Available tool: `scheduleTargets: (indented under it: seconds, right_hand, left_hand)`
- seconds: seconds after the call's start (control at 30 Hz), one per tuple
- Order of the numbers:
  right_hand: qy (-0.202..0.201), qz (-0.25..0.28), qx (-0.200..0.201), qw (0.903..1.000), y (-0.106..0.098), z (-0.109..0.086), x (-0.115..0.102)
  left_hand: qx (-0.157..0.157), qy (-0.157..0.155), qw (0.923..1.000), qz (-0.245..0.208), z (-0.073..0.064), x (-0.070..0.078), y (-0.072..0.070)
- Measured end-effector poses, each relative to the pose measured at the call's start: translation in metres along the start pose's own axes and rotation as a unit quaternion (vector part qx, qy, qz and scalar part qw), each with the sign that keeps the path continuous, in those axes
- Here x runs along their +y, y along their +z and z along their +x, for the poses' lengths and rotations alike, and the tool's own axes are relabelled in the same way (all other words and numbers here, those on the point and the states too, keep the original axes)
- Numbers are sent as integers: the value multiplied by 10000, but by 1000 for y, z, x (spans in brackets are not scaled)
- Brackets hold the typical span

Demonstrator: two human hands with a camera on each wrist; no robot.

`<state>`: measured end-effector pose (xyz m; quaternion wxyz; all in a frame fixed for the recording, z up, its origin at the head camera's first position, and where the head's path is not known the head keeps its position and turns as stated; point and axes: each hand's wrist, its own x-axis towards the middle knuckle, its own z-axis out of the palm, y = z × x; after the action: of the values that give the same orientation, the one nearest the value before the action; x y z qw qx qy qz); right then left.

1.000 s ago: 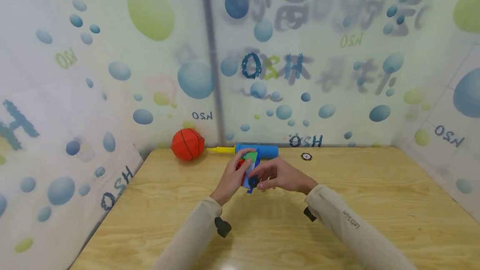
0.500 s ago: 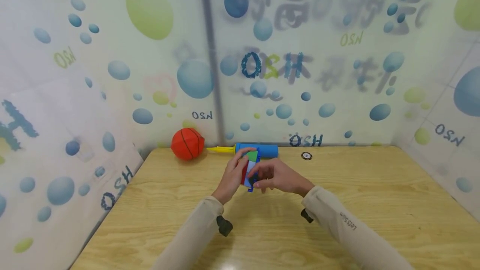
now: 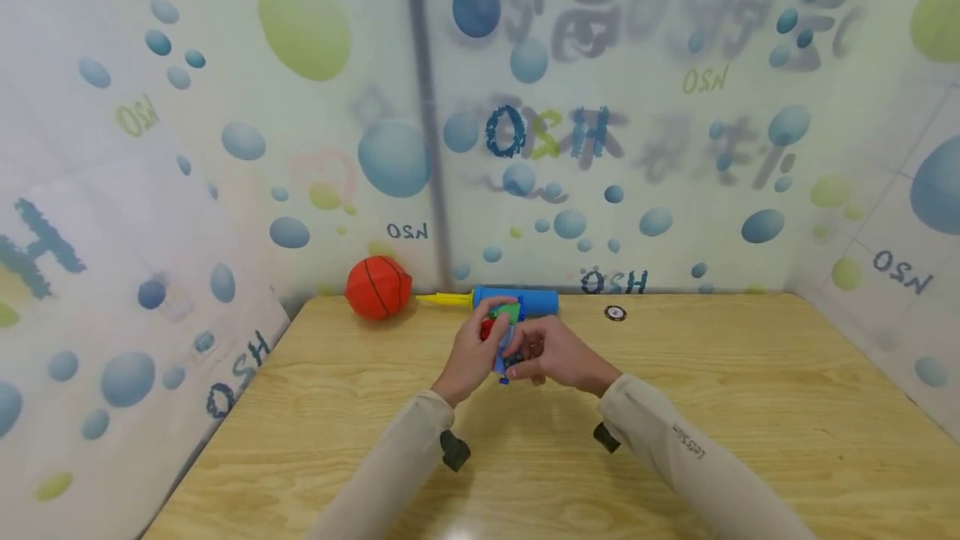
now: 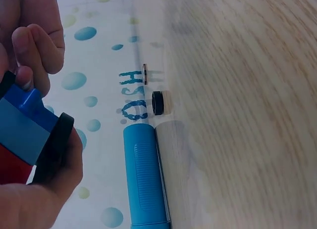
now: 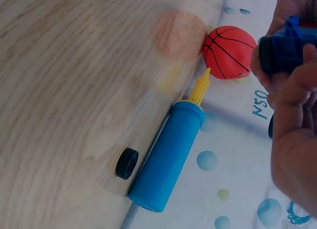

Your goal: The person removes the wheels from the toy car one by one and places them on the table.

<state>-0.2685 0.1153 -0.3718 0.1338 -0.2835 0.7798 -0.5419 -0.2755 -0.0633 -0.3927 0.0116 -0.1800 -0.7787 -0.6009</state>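
head view: a toy vehicle (image 3: 511, 312) of green, red and blue pieces is held up above the desk (image 3: 262, 440), between the 2 hands. the left hand (image 3: 471, 352) grips its side, thumb and fingers curled round it; the right hand (image 3: 562, 352) seems to pinch a dark wheel (image 3: 513, 360) at the near end. the step in hand looks like fitting or adjusting that wheel; the next move probably calls for a steady left grip while the right fingers press or turn it squarely. the toy's long axis runs from near to far, leaning a little right, green end farther off; which end is its front i cannot tell. beyond it lie a red ball (image 3: 378, 288) and a blue pump (image 3: 542, 302).

left wrist view: the other wheel (image 4: 55, 145) sits against the blue part, just beside a left finger.

right wrist view: both hands meet at the blue end, and a dark ring (image 5: 127, 163) lies just beside the blue pump.
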Motion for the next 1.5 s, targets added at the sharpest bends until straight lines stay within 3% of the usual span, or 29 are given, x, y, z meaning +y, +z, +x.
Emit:
scheduleTargets:
  seconds: [0.3,0.5,0.7,0.83,1.1,1.3,1.5]
  right_hand:
    - [-223,-114,413,9988,8,-2,6]
    - [-782,-883,552,9915,8,-1,7]
    - [-389,-548,442,9968,-4,-5,8]
    - [-436,-556,369,9968,-12,-8,10]
    - [-349,-1153,367,9920,-29,-12,21]
    - [-325,-1822,339,9821,-43,-17,29]
    - [2,-2253,287,9739,-57,-15,45]
  left_hand:
    - [101,74,9992,388,0,0,1]
    - [500,-177,9978,398,3,-2,-3]
    - [434,-382,9983,-29,1,0,-8]
    - [346,-471,9978,-323,-1,2,-11]
    - [131,-631,9939,-896,-5,6,-14]
    - [158,-616,9929,-1010,-5,7,-16]
    - [150,-701,9911,-1119,-6,6,-18]
